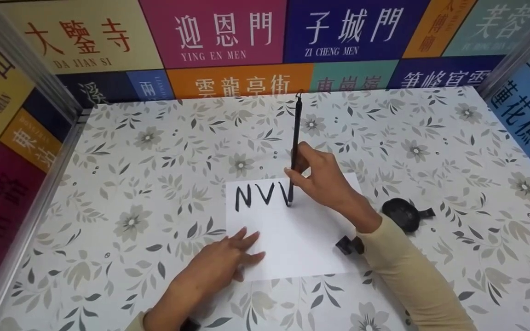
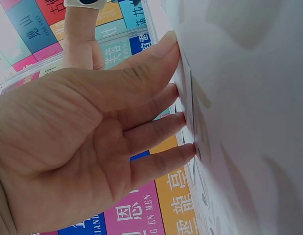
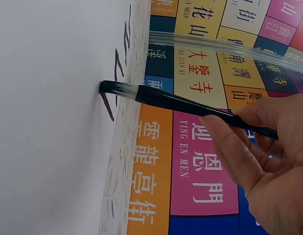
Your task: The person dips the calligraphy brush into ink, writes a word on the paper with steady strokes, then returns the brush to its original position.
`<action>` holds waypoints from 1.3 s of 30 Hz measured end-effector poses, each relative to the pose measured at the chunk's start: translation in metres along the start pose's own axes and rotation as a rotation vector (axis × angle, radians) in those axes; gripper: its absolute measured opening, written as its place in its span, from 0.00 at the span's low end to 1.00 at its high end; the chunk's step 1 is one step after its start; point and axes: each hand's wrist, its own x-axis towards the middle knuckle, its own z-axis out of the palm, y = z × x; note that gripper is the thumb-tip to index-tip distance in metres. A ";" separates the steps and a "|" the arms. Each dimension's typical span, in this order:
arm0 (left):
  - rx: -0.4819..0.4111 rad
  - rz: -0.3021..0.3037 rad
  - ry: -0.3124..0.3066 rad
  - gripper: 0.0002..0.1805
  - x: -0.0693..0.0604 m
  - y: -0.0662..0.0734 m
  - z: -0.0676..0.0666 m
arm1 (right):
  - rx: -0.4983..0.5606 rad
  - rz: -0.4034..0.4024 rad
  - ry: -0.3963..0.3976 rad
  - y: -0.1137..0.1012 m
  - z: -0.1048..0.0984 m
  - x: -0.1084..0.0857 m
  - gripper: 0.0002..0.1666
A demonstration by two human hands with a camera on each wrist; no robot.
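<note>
Lettered panels [image 1: 214,32] are ranged at 12 o'clock behind a floral surface [image 1: 108,262], by which reach on that side is bounded; a broad patterned margin is left between them and a white sheet [image 1: 299,248], laid before the person, presumably within easy reach of both arms; the right sleeve [image 1: 412,271] is extended in from 5 o'clock. The left hand [image 1: 221,259] is rested, fingers apart, at the sheet's 8 o'clock edge, apparently so that the paper is steadied; the right hand [image 1: 322,177] is clamped on a black brush [image 1: 296,128], held nearly upright, probably for stroke control, its tip touched to the paper toward 12 o'clock. Room at 3 o'clock is narrowed by a black dish [image 1: 400,215], perhaps set there for the right side's convenience; its contents cannot be made out. Black strokes [image 1: 267,201] are arrayed from 10 to 12 o'clock; unmarked paper is offered toward 6 o'clock.
</note>
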 end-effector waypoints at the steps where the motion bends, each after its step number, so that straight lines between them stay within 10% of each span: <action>1: -0.002 -0.004 0.002 0.31 0.000 0.000 0.001 | 0.004 0.007 0.002 -0.001 -0.002 0.000 0.10; 13: -0.015 0.007 0.030 0.31 -0.002 0.000 0.001 | 0.073 0.005 0.255 0.010 -0.015 0.006 0.13; 39: -0.030 -0.006 0.024 0.32 -0.001 0.000 0.002 | 0.033 0.030 0.229 0.025 0.003 0.003 0.13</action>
